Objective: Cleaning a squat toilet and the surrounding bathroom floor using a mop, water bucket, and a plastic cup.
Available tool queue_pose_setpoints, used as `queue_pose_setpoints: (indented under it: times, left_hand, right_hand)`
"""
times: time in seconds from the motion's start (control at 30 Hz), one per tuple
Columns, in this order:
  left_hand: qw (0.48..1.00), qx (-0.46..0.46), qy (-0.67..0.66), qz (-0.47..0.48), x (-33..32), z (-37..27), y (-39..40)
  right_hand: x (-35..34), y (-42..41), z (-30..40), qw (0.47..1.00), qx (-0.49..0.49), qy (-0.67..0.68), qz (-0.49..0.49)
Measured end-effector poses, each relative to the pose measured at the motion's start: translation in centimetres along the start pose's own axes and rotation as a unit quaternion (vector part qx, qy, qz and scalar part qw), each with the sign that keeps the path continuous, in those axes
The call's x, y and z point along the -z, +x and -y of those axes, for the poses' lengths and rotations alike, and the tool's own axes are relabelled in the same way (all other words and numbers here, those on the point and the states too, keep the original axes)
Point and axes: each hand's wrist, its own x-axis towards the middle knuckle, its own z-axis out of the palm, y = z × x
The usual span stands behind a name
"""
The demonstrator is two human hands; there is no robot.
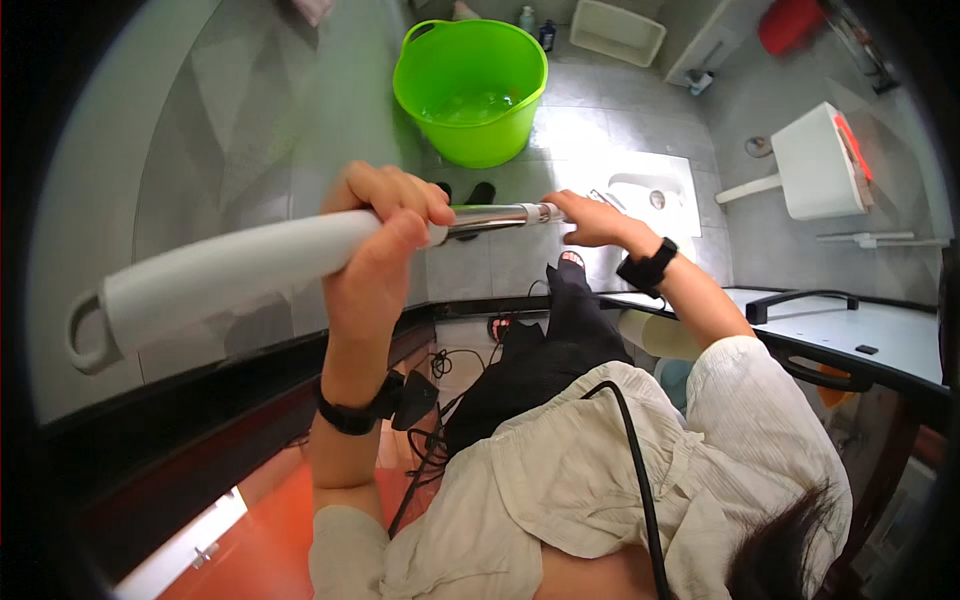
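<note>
My left hand [375, 240] is wrapped around the thick white grip [232, 259] of a long-handled cleaning tool. A grey hanging loop [88, 334] ends that grip at the far left. From the grip a shiny metal pole [491, 216] runs to my right hand [600, 221], whose fingers close around its collar. Whatever the pole carries beyond that hand is hidden or cannot be made out. Past the pole stands a bright green tub [472, 94] with some water in it. Dark straps sit on both my wrists.
A white squat toilet pan [652, 191] is set in the grey tiled floor. Dark slippers [480, 193] lie below the tub. At the back are bottles [547, 35] and a white basin [616, 31]. A white cistern [817, 165] hangs at right; a door [847, 315] with a black handle is nearer.
</note>
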Motion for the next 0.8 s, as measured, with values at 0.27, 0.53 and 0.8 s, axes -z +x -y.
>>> queue_pose_setpoints:
  times: [0.27, 0.53, 0.8]
  left_hand:
    - [0.977, 0.027, 0.213, 0.011, -4.4, -2.9, 7.7]
    - [0.941, 0.145, 0.154, -0.264, 4.5, -3.8, 3.3]
    - [0.888, 0.164, 0.179, -0.391, 5.3, -5.1, 5.8]
  right_hand:
    - [12.5, 2.9, -14.6, 0.946, -0.120, -0.075, -0.293]
    - [44.5, -10.0, -22.7, 0.812, -0.281, 0.067, -0.508]
    - [60.7, -25.6, -16.7, 0.645, -0.155, -0.194, -0.723]
